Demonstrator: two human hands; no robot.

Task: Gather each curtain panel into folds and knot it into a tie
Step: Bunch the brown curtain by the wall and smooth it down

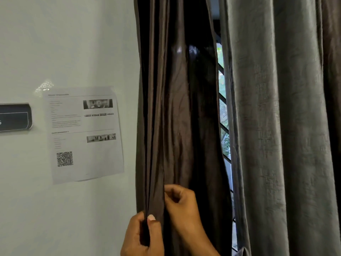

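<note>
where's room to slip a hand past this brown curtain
Free: the slit between brown panel and grey panel, at the window grille; bare wall below the taped sheet. Crowded: the folds held by left hand and right hand.

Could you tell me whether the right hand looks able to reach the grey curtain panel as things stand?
Probably yes: the right hand pinches the brown panel, nothing blocks the way to the grey panel beside it, but it must let go first.

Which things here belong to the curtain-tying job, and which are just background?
Job: brown curtain panel, gripped by left hand and pinched by right hand; grey curtain panel, untouched.
Background: printed sheet; dark sign; window grille.
</note>
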